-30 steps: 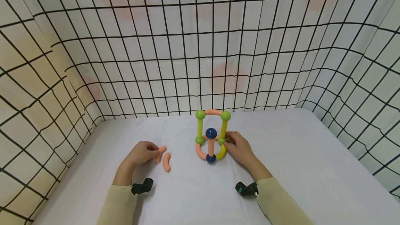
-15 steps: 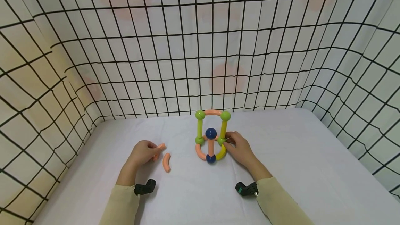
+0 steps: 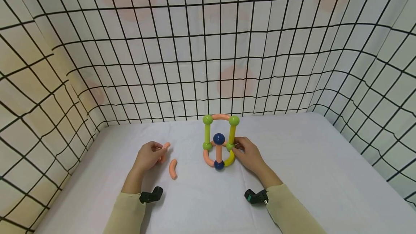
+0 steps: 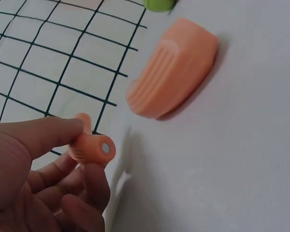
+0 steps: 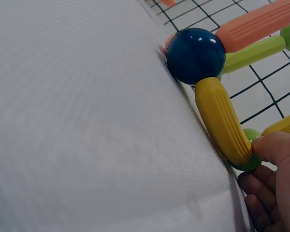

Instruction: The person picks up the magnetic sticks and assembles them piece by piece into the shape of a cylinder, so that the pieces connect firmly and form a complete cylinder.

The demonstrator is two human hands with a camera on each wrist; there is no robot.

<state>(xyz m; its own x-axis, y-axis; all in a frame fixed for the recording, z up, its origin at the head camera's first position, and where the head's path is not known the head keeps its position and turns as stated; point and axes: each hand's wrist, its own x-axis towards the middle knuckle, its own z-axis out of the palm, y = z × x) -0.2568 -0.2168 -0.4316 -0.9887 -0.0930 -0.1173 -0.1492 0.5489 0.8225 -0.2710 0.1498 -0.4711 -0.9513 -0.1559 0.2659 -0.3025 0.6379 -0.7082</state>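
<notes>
My left hand (image 3: 147, 159) pinches a curved orange magnetic rod (image 4: 92, 148) between thumb and fingers; a round metal disc shows in its end. A second curved orange rod (image 3: 173, 169) lies on the table just right of that hand. A ball-and-rod magnetic frame stands to the right, with a curved base, two uprights and an orange rod across their tops. At its lower right, my right hand (image 3: 250, 157) grips a light green ball (image 5: 251, 164), thumb beside the curved yellow rod (image 5: 223, 121). A navy ball (image 3: 219, 139) tops the front orange upright (image 3: 219, 153).
A white cloth covers the table (image 3: 201, 205). Black wire mesh (image 3: 212, 51) over pale fabric rises along the back and both sides. Each wrist wears a small black camera, the left camera (image 3: 151, 194) and the right camera (image 3: 256, 196).
My left hand has moved slightly away from me with the curved orange rod, leaving the other rod lying where it was. My right hand stays at the green ball and the frame stands unchanged.
</notes>
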